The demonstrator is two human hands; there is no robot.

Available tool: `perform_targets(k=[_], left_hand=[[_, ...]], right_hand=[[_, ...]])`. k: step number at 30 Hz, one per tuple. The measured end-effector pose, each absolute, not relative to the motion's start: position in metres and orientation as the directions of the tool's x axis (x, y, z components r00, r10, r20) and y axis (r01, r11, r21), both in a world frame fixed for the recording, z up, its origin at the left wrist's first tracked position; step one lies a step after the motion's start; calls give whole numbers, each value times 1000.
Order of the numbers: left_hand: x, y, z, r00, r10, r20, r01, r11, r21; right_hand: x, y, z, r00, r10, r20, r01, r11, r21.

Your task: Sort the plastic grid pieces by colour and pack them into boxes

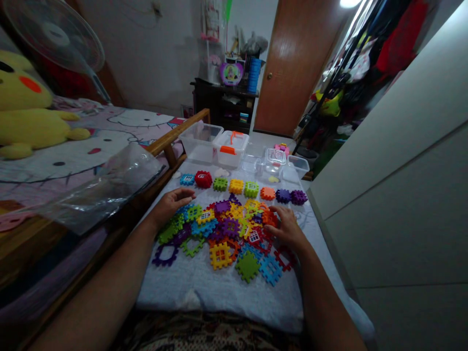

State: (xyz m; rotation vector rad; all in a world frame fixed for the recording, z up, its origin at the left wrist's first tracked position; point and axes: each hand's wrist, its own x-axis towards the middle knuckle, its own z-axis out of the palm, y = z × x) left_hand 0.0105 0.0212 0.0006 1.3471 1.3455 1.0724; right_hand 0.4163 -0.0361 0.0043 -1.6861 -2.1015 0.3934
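A heap of colourful plastic interlocking tiles (230, 228) lies on the cloth-covered table before me. Some tiles are solid, others are frames or have window grids. My left hand (174, 204) is over the heap's left back edge, fingers stretched forward and holding nothing visible. At the right edge, the fingers of my right hand (287, 225) are apart and curved beside orange tiles (269, 217), seemingly touching them. Nearest me lie a green tile (248, 266), a blue window tile (271, 269) and a yellow window tile (220, 256). Behind the heap runs a row of small stacks, including a red stack (203, 179) and a purple stack (299, 197).
Clear plastic boxes stand at the table's far end, one with an orange-handled lid (234, 141). Left is a bed with a wooden rail (179, 131) and a plastic bag (113, 185). A pale cabinet (395, 195) borders the right side.
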Motion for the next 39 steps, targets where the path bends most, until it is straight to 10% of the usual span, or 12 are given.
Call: perform_targets(k=[39], left_hand=[[16,15,10,23,998,-50,220,43,974]], right_hand=[[401,-32,9,-185,962,201,808,265,-526]])
